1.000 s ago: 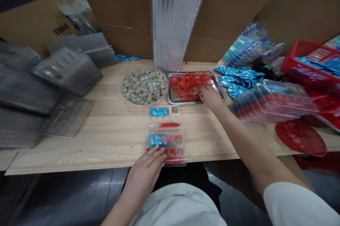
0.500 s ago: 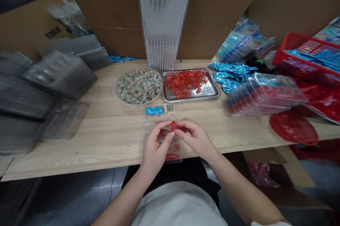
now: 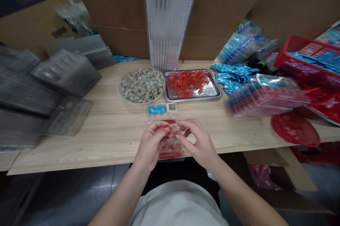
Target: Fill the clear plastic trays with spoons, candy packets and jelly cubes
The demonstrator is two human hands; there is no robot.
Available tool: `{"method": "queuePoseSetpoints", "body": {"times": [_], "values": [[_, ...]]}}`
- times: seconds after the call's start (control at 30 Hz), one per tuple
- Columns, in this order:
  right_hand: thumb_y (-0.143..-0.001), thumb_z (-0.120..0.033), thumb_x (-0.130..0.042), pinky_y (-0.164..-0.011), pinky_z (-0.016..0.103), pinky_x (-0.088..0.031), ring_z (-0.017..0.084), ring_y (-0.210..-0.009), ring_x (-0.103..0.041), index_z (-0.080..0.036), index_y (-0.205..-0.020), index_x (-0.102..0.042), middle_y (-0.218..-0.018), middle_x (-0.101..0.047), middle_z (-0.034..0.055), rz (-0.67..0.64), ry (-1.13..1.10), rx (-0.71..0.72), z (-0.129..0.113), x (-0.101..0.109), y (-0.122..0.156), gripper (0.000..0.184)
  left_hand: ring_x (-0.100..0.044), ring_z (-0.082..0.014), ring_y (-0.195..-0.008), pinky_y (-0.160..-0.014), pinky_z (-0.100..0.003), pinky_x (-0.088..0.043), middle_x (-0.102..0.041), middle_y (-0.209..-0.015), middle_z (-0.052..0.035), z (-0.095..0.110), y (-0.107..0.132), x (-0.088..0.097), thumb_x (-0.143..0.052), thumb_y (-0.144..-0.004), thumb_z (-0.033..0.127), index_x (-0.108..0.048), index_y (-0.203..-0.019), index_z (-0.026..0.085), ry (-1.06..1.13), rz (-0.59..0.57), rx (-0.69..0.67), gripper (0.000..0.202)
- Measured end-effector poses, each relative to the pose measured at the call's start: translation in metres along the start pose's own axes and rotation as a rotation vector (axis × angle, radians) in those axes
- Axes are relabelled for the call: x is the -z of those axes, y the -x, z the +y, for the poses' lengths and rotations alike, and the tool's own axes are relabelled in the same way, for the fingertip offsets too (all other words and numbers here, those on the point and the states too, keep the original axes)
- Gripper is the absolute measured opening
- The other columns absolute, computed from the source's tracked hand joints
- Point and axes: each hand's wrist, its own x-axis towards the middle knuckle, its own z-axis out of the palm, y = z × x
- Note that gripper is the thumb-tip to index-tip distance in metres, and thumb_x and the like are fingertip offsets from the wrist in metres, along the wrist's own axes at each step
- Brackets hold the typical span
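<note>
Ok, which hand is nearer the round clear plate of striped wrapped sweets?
Left. The left hand is in front of the round clear plate, slightly right of it; the right hand is farther right.

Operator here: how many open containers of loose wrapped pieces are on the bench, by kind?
Round clear dish: 1
Steel tray: 1
Total: 2
</note>
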Motion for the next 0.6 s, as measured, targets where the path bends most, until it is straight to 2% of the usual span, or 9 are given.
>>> {"method": "queuePoseSetpoints", "body": {"times": [0.1,0.2,0.3,0.4,0.47,0.5,0.57,0.6], "values": [[-0.084,-0.020,-0.057,-0.078,0.030,-0.049,0.016,-0.094,-0.055,-0.025,-0.119,-0.056,-0.110,-0.055,0.0067,-0.082,-0.063,0.012,0.001,0.000,-0.003,0.036,-0.059,-0.0060,-0.060,-0.058,-0.017,-0.048,-0.063,-0.072,0.0021,0.001,0.005,0.001,-0.072,-0.070,0.024,-0.059,-0.085,0.016,0.000,-0.028,0.069,0.022],[-0.082,-0.019,-0.058,-0.082,0.031,-0.048,0.017,-0.098,-0.056,-0.025,-0.110,-0.062,-0.105,-0.058,0.0054,-0.139,-0.138,-0.025,0.000,0.000,-0.007,0.028,-0.059,-0.0061,-0.058,-0.058,-0.017,-0.049,-0.064,-0.068,0.0013,0.000,0.007,0.002,-0.072,-0.070,0.026,-0.060,-0.084,0.015,-0.056,-0.072,0.114,0.021],[-0.079,-0.023,-0.063,-0.080,0.030,-0.049,0.016,-0.091,-0.059,-0.023,-0.096,-0.067,-0.095,-0.061,0.0038,-0.122,-0.284,-0.185,0.002,-0.002,-0.010,0.018,-0.060,-0.0075,-0.059,-0.057,-0.017,-0.048,-0.065,-0.068,-0.0005,0.001,0.007,0.004,-0.070,-0.073,0.031,-0.061,-0.084,0.014,-0.122,-0.112,0.138,0.021],[-0.077,-0.029,-0.065,-0.081,0.031,-0.049,0.016,-0.090,-0.061,-0.022,-0.090,-0.069,-0.093,-0.065,0.0035,-0.124,-0.462,-0.367,0.007,-0.005,-0.010,0.015,-0.061,-0.0082,-0.060,-0.056,-0.018,-0.048,-0.066,-0.075,-0.0016,0.001,0.010,0.009,-0.066,-0.076,0.035,-0.062,-0.087,0.015,-0.230,-0.086,0.077,0.023],[-0.077,-0.033,-0.065,-0.082,0.033,-0.049,0.017,-0.090,-0.062,-0.022,-0.089,-0.070,-0.093,-0.067,0.0036,-0.156,-0.525,-0.461,0.012,-0.006,-0.009,0.017,-0.062,-0.0106,-0.062,-0.058,-0.021,-0.049,-0.068,-0.078,-0.0023,-0.002,0.016,0.018,-0.062,-0.079,0.036,-0.062,-0.091,0.017,-0.391,0.000,-0.060,0.022],[-0.077,-0.034,-0.065,-0.081,0.033,-0.050,0.017,-0.088,-0.063,-0.022,-0.089,-0.070,-0.092,-0.067,0.0038,-0.153,-0.517,-0.480,0.014,-0.005,-0.009,0.019,-0.064,-0.0125,-0.066,-0.061,-0.024,-0.050,-0.068,-0.080,-0.0031,-0.004,0.021,0.026,-0.060,-0.081,0.035,-0.062,-0.093,0.018,-0.519,0.063,-0.176,0.021],[-0.077,-0.035,-0.064,-0.076,0.032,-0.051,0.018,-0.085,-0.062,-0.021,-0.091,-0.070,-0.092,-0.066,0.0050,-0.093,-0.384,-0.435,0.019,-0.005,-0.010,0.021,-0.065,-0.0163,-0.078,-0.072,-0.030,-0.051,-0.069,-0.086,-0.0039,-0.010,0.030,0.045,-0.059,-0.082,0.029,-0.064,-0.093,0.020,-0.847,0.169,-0.503,0.015],[-0.078,-0.035,-0.063,-0.075,0.033,-0.051,0.018,-0.085,-0.062,-0.022,-0.092,-0.070,-0.093,-0.065,0.0057,-0.046,-0.269,-0.363,0.021,-0.005,-0.012,0.021,-0.064,-0.0179,-0.085,-0.079,-0.033,-0.049,-0.069,-0.090,-0.0038,-0.014,0.035,0.056,-0.059,-0.081,0.025,-0.065,-0.093,0.022,-1.025,0.187,-0.671,0.013]]}}
